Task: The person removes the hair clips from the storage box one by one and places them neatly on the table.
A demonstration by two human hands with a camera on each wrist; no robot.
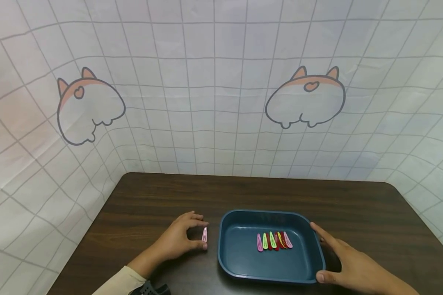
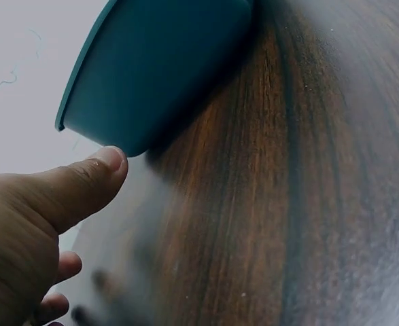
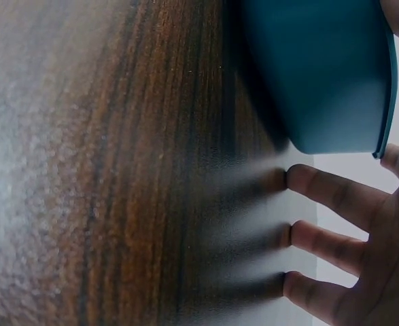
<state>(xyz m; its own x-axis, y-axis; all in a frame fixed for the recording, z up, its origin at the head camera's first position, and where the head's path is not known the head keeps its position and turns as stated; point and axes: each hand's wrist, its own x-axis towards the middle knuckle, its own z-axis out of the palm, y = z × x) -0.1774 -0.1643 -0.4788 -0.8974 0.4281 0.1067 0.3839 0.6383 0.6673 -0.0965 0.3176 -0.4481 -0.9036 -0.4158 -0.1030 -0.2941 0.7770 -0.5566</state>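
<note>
Head view: gripping blue tray (image 1: 239, 254) at three o'clock with splayed right hand (image 1: 350, 261); pinching pink clip (image 1: 204, 234) beyond nine in left hand (image 1: 182, 237).

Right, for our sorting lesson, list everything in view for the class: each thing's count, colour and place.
Rounded rectangular tray: 1, dark blue, on the table
Slim snap hair clips: about 8, overlapping; pink, red, yellow and yellow-green, in the tray
Loose snap clip: 1, pink, between left thumb and fingertips; grip unclear
Wood-grain table: 1, dark brown, beneath the tray
Grid-patterned cloth backdrop: 1, white with grey lines, around the table
Cartoon animal drawings: 2, white and orange, on the backdrop
Strapped device: 1, black, at left wrist
Sleeve: 1, cream, left arm
Left hand: 1, bare, left of the tray
Right hand: 1, bare, at the tray's right side
</note>
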